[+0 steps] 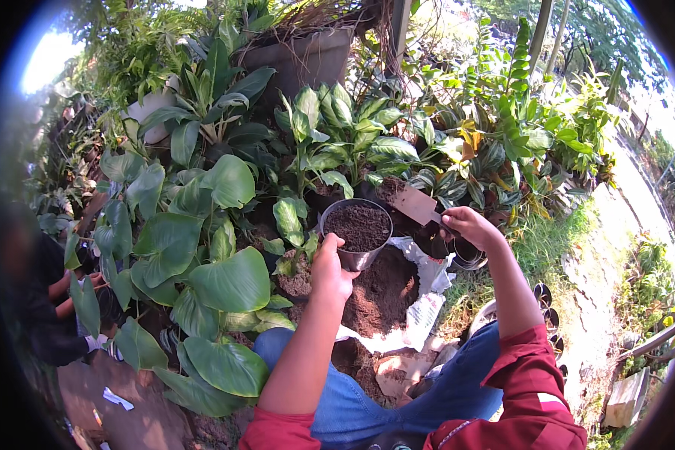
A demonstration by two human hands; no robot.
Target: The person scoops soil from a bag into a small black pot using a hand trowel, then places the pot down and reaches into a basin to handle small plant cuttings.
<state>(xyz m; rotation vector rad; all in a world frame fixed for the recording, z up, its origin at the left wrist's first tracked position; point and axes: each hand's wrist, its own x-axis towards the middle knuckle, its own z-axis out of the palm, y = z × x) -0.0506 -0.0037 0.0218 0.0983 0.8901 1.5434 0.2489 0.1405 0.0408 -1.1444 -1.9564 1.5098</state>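
My left hand (333, 269) grips the near side of a dark plastic plant pot (360, 260), thumb over its rim. Dark potting soil (358, 226) fills the pot to a little below the rim. To its right, my right hand (468, 226) is closed around the handle of a flat-bladed garden trowel (415, 205). The blade points left and away from me, with some soil (392, 189) at its tip. Beneath the pot lies an opened white sack (424, 315) with brown soil (383, 295) in it. Its edges are crumpled and bear writing.
A large-leaved potted plant (230, 281) crowds my left side. Variegated foliage plants (349, 121) stand beyond the pot, below a big grey planter (298, 59). Another person (50, 298) crouches at far left. Several empty black pots (547, 315) are near my right knee.
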